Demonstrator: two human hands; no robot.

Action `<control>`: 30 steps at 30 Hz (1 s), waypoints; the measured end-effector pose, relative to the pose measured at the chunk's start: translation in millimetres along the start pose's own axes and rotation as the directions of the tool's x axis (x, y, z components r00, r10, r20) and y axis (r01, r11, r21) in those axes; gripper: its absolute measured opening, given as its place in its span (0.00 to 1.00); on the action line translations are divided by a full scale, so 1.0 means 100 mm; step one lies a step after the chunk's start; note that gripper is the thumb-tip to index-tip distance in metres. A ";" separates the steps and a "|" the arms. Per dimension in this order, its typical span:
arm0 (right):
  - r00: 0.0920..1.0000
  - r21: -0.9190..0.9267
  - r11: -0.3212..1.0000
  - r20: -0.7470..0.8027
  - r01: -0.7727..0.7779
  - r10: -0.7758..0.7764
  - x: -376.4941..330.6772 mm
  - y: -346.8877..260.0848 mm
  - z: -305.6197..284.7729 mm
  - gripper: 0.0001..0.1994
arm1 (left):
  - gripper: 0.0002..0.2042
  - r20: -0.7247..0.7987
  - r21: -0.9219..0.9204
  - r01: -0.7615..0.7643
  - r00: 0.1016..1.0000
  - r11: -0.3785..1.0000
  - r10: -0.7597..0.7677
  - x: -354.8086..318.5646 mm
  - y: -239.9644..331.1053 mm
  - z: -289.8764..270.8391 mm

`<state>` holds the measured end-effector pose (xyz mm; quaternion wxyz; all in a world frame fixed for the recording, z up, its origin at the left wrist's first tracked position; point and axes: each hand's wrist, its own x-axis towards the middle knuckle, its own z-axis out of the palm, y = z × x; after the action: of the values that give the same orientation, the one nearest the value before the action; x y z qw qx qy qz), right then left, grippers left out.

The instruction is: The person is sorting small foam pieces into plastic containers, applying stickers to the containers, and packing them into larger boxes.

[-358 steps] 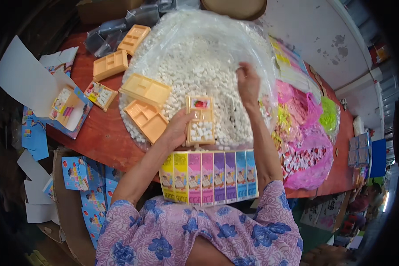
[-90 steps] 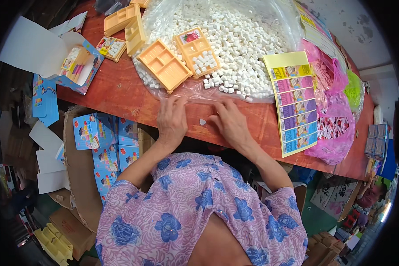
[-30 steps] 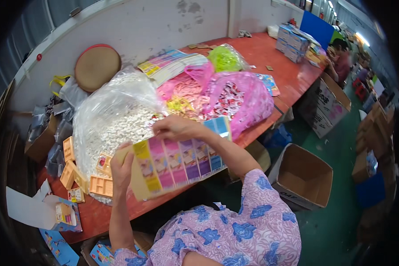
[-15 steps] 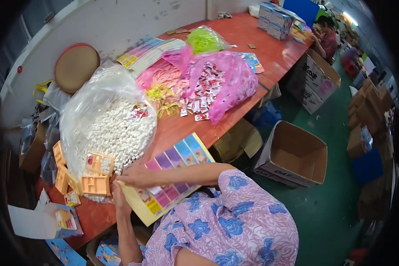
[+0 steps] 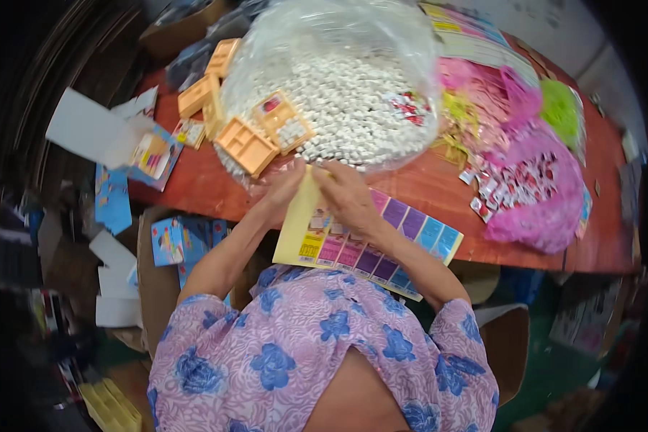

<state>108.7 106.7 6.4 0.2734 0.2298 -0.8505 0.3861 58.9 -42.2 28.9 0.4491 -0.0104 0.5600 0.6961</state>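
Observation:
A sheet of coloured labels (image 5: 414, 229) with a pale yellow margin lies over the table's near edge, in front of my body. My left hand (image 5: 284, 191) is closed at the sheet's upper left corner. Beside it, my right hand (image 5: 347, 196) grips the sheet's upper edge, with fingertips pointing toward the left hand. Just beyond the hands sits an orange compartment tray (image 5: 246, 146) with bare compartments. Another orange tray (image 5: 284, 119) holds white pieces and something red. Both rest against a clear plastic bag (image 5: 331, 25) full of small white pieces (image 5: 338, 93).
Several orange trays (image 5: 198, 96) are piled at the left, near an opened blue-and-white box (image 5: 158, 155). At right lie a pink bag (image 5: 536, 234) with small red-and-white packets (image 5: 529, 180) and a green bag (image 5: 558, 111). A carton (image 5: 155, 288) holding blue boxes stands below the table.
The view has swung left and down, so the bag and trays now lie straight ahead. Both hands stay at the label sheet's corner.

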 end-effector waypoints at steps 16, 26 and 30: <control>0.986 -0.339 0.941 0.159 0.006 0.051 -0.17 -0.10 0.22 0.23 | 0.20 -0.006 -0.088 -0.097 0.995 0.991 0.097 0.06 -0.25 -0.16; 0.942 -0.267 0.957 0.275 -0.116 0.191 0.00 -0.23 0.26 0.21 | 0.19 -0.010 -0.130 -0.148 0.989 0.980 0.148 -0.03 -0.36 -0.42; 0.943 -0.446 0.895 0.308 0.025 0.127 -0.10 -0.28 0.37 0.22 | 0.18 -0.083 -0.203 -0.110 0.992 0.973 0.095 -0.07 -0.36 -0.47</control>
<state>122.6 62.5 -5.8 0.1622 0.2000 -0.9553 0.1452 63.5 -84.6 -12.7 0.3885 -0.0535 0.5000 0.7721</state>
